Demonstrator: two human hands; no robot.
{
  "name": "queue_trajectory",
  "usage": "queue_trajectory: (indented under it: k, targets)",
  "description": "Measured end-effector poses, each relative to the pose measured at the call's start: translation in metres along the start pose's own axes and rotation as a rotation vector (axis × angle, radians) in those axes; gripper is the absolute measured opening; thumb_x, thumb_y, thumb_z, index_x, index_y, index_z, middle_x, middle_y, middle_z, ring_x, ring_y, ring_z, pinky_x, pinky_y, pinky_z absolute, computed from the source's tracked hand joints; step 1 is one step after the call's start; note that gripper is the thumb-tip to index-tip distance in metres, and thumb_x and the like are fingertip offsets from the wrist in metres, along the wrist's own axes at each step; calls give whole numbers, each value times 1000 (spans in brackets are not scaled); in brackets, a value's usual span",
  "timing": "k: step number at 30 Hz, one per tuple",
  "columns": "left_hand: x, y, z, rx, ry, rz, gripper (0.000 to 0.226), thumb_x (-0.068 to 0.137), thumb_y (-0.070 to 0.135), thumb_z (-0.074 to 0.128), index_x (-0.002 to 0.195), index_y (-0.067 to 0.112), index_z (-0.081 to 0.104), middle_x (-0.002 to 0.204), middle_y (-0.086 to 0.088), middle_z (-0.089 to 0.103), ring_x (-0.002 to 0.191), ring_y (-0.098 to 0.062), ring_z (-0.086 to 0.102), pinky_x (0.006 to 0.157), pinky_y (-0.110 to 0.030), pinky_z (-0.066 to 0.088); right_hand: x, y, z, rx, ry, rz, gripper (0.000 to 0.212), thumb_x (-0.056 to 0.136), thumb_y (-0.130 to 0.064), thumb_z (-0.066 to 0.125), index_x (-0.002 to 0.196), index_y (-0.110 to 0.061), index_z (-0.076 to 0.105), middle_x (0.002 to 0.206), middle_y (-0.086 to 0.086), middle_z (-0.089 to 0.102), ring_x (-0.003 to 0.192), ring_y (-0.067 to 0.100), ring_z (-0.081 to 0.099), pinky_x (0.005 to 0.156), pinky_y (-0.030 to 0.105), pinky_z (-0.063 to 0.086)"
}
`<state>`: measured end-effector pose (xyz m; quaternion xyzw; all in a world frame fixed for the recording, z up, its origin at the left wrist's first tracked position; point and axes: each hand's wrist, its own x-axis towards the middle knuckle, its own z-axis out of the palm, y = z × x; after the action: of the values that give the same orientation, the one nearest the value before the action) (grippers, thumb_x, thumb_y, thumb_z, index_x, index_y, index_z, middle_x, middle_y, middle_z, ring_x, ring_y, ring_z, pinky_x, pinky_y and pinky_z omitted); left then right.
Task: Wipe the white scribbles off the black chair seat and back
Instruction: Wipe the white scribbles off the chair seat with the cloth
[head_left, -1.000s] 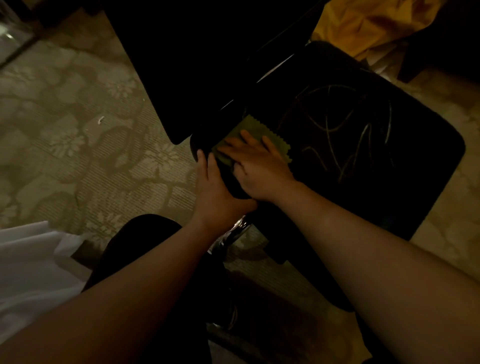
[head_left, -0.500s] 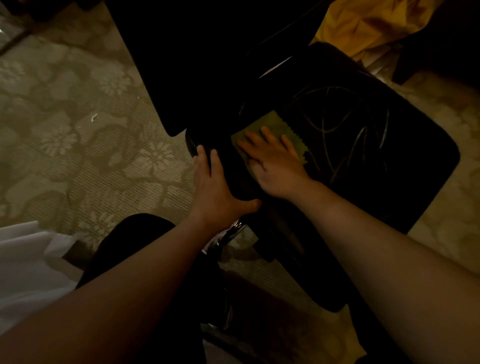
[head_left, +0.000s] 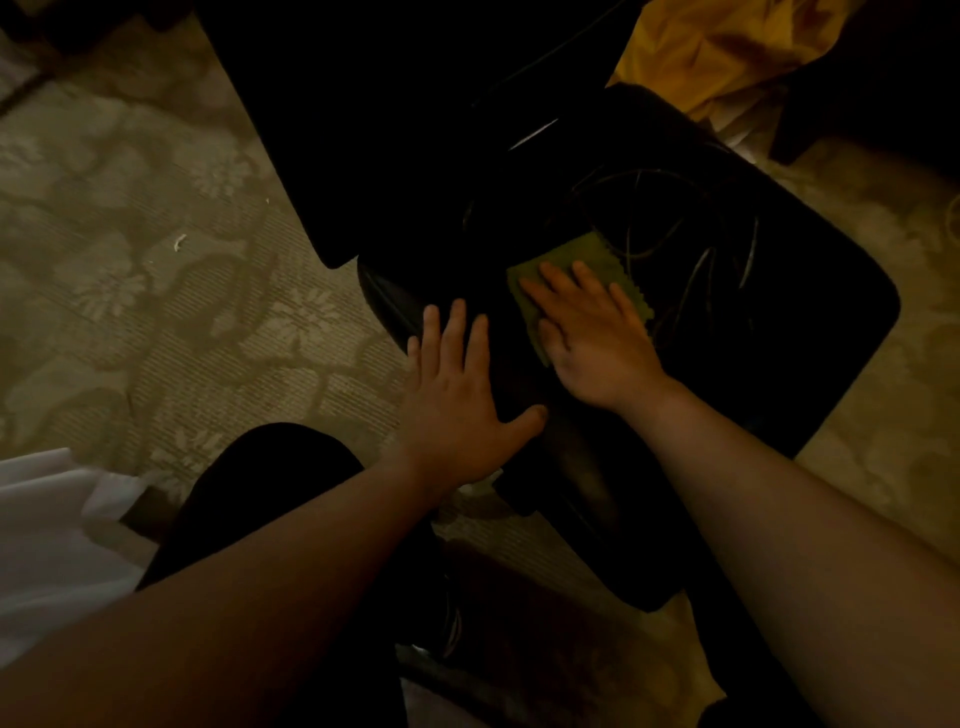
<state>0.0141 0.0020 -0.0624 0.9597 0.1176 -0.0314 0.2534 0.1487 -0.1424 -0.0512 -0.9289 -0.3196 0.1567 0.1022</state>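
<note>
Here the right hand (head_left: 597, 338) presses flat-fingered on the green cloth (head_left: 587, 260), left hand (head_left: 457, 395) spread on the chair seat (head_left: 779, 364)

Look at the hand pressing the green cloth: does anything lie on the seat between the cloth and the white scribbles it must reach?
Nothing visible does. The right hand presses the green cloth flat on the black chair seat, and the white scribbles begin just beyond the cloth's far edge, over bare seat.

Cloth (head_left: 582, 265) on seat (head_left: 769, 332), left of scribbles (head_left: 691, 260)
</note>
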Motion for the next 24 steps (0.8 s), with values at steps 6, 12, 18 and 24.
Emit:
queue_trajectory:
  k: [6, 12, 18, 24]
  targets:
    - [3, 0, 6, 63, -25, -6, 134, 69, 97, 40, 162, 13, -6, 169, -9, -20, 152, -31, -30, 120, -48, -19, -6, 11, -2, 4, 9, 131, 54, 108, -42, 23, 160, -40, 11, 170, -13, 2, 156, 17, -8, 124, 46, -4]
    - [7, -8, 9, 61, -16, 10, 139, 62, 99, 37, 163, 12, -3, 170, -10, -15, 154, -31, -26, 122, -50, -15, -33, -5, 2, -67, -22, -81, 54, 107, -40, 26, 160, -37, 15, 170, -9, 8, 156, 20, -5, 124, 48, -1]
    - [17, -16, 5, 80, -11, 11, 140, 59, 101, 37, 163, 14, 0, 171, -9, -11, 155, -29, -22, 125, -53, -8, -47, -12, 7, -67, -45, -143, 53, 109, -41, 24, 160, -42, 10, 169, -16, 0, 155, 13, -11, 123, 43, -8]
    - [10, -4, -4, 91, -42, -25, 127, 70, 85, 46, 163, 16, -5, 170, -9, -18, 154, -28, -26, 125, -51, -11, -37, 4, 4, -33, -16, -33, 52, 109, -42, 21, 160, -41, 12, 169, -14, 5, 156, 15, -6, 125, 46, -3]
